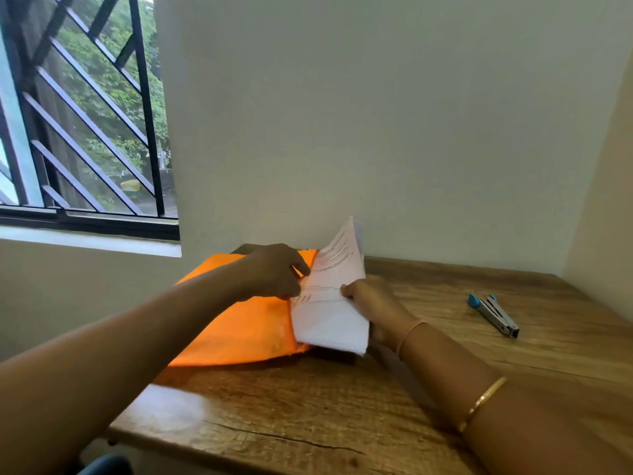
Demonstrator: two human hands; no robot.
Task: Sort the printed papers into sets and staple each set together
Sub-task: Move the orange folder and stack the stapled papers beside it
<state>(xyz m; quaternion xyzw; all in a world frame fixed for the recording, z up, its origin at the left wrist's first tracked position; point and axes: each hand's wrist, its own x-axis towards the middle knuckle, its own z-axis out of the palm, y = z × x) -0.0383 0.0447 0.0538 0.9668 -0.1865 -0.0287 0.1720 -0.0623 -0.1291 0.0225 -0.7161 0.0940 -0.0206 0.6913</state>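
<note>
A stack of printed white papers (330, 313) stands tilted on its edge at the middle of the wooden desk (308, 413), leaning over an orange folder (239, 323) that lies flat to its left. My left hand (277, 270) pinches the stack's left edge with thumb and fingers. My right hand (375, 305) grips the stack from the right side, fingers curled behind the sheets. A metal stapler (495, 315) with blue ends lies on the desk far to the right, apart from both hands.
The desk stands in a corner, with a pale wall behind and another on the right. A barred window (85, 114) is at the upper left. A dark object peeks out under the papers' lower edge. A blue chair part (106, 466) shows below the desk's left front.
</note>
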